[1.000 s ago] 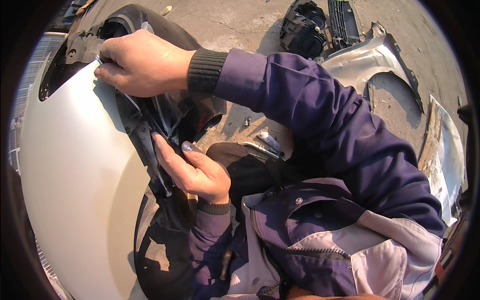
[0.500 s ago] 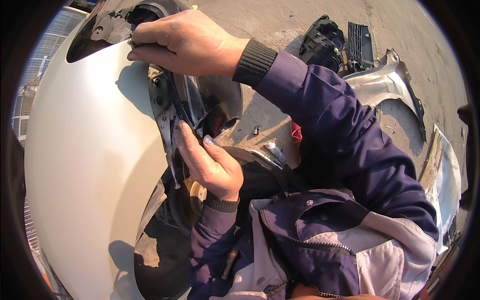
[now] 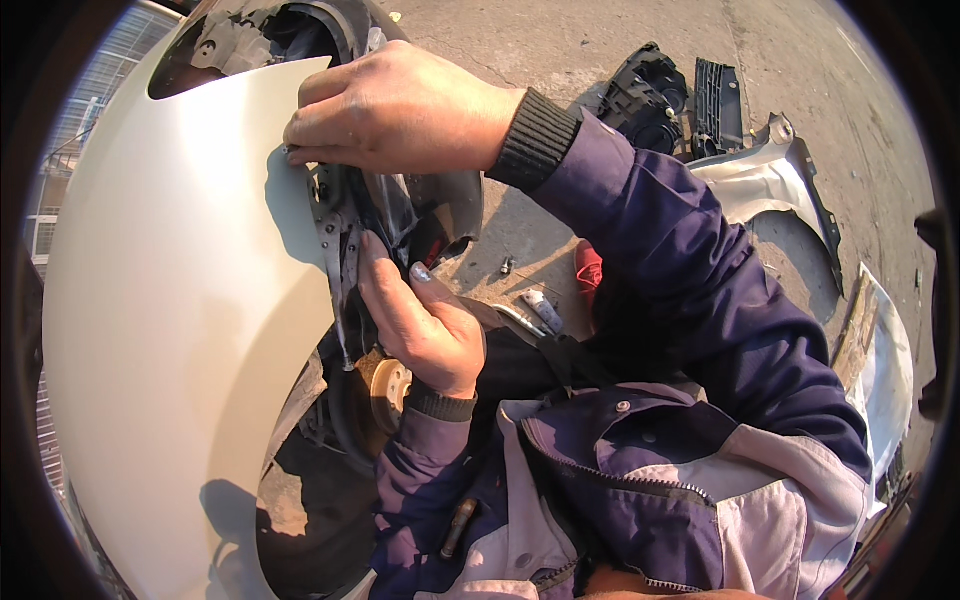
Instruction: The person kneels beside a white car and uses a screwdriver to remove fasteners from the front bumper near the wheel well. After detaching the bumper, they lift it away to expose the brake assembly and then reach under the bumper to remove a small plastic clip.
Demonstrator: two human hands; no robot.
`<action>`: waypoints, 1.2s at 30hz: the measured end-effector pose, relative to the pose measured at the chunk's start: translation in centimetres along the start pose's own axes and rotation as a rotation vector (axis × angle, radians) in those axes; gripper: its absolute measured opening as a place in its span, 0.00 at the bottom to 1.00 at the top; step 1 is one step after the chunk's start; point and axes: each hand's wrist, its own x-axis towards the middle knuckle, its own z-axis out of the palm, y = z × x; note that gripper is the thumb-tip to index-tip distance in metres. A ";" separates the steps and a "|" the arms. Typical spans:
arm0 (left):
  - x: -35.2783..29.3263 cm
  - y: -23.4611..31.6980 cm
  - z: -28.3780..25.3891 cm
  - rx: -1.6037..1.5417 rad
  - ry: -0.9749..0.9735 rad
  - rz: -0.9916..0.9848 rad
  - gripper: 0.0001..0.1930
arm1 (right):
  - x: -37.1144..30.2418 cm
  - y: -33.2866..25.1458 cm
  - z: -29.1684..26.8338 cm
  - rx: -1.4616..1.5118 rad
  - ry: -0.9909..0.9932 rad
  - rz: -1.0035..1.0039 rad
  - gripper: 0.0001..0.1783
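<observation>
A pearl-white car fender fills the left side, its wheel arch curving down toward the lower middle. My right hand reaches across to the fender's upper inner edge, fingers pinched together there; whatever sits between the fingertips is hidden. Below it, my left hand lies with fingers extended and thumb apart, its fingertips by a grey metal bracket just inside the fender edge. I cannot tell how firmly it touches. A brake disc shows beside my left wrist.
A dark opening with exposed parts is at the fender's far end. On the ground lie a black headlight-like housing, a black slatted grille, a detached silver fender, a small white tube and a red shoe.
My right hand has slid nearer along the fender edge and slightly right, uncovering the panel's far corner. My left hand stays by the bracket. The view has shifted slightly.
</observation>
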 end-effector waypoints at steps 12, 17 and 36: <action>0.1 0.5 -0.4 0.028 -0.059 0.015 0.25 | 0.7 -1.3 -1.2 0.125 0.126 0.046 0.12; 0.1 0.4 -0.4 0.023 -0.047 0.020 0.25 | 0.6 -2.2 -1.4 0.134 0.061 0.066 0.11; 0.0 1.0 0.0 -0.037 -0.029 -0.011 0.25 | 0.1 -2.6 -0.9 0.111 0.090 0.022 0.10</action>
